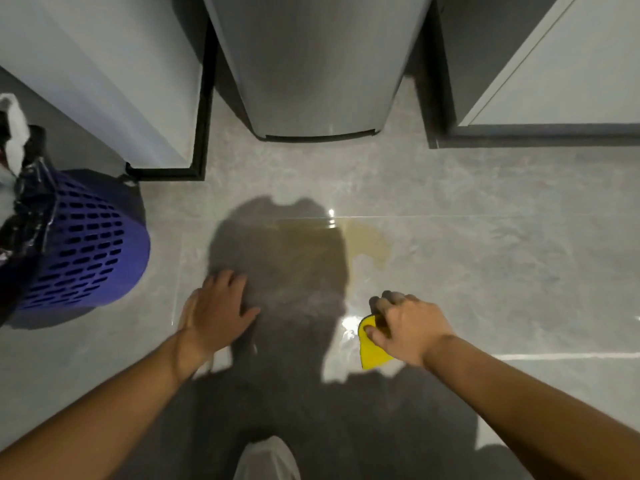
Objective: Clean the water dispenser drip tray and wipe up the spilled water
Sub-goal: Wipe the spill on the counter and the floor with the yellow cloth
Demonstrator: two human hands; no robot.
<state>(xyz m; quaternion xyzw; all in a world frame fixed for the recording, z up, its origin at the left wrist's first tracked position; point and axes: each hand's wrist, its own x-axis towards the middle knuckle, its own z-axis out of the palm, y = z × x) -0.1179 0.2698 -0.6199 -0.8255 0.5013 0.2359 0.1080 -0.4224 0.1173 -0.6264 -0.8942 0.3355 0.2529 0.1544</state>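
A yellowish puddle of spilled water (367,242) lies on the grey tiled floor (502,278), in front of the silver water dispenser (318,64). My right hand (405,327) presses a yellow cloth (369,348) flat on the floor, just below and to the right of the puddle. My left hand (216,308) rests flat on the tiles with fingers spread, left of the puddle, holding nothing. My head's shadow covers the puddle's left part. No drip tray shows in this view.
A blue perforated waste basket (83,244) with a black liner stands at the left. A white cabinet (104,64) is at the back left, another cabinet (554,71) at the back right. My knee (266,459) shows at the bottom edge.
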